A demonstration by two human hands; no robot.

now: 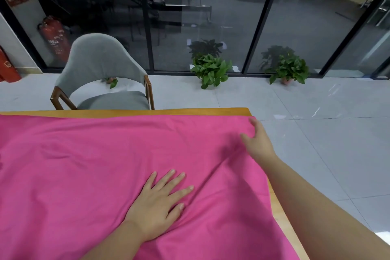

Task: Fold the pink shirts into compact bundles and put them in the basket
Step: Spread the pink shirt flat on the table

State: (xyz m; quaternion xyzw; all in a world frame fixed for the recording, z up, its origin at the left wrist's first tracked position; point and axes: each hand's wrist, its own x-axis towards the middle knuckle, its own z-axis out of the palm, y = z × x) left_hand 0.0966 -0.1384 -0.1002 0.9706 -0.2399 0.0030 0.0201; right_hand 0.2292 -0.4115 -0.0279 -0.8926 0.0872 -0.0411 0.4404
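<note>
Tiled grey floor (316,133) runs to a glass wall (211,17); two potted plants (211,69) stand at its foot, and a third is partly hidden behind the grey chair (105,74). Fire extinguisher (55,37) at far left. Chair is pushed up to the far edge of a wooden table (211,110).

Shirt (95,164): solid magenta-pink, smooth matte fabric, spread flat over nearly the whole tabletop. Wood shows only along the far edge and the right edge. No collar, sleeve or print can be made out, so which end is the neck cannot be told. Visible cloth is widest left to right; it runs off the left and bottom of the view, so the true long axis cannot be confirmed. Far hem lies roughly parallel to the table's far edge. One sharp crease runs diagonally from near the right hand toward the left hand; shallow wrinkles at left.

Left hand (156,202): palm down, fingers straight and spread, pressing flat on the shirt near the middle.

Right hand (256,139): at the shirt's far right corner, fingers extended on the cloth; blurred, so whether it pinches the edge cannot be told.
</note>
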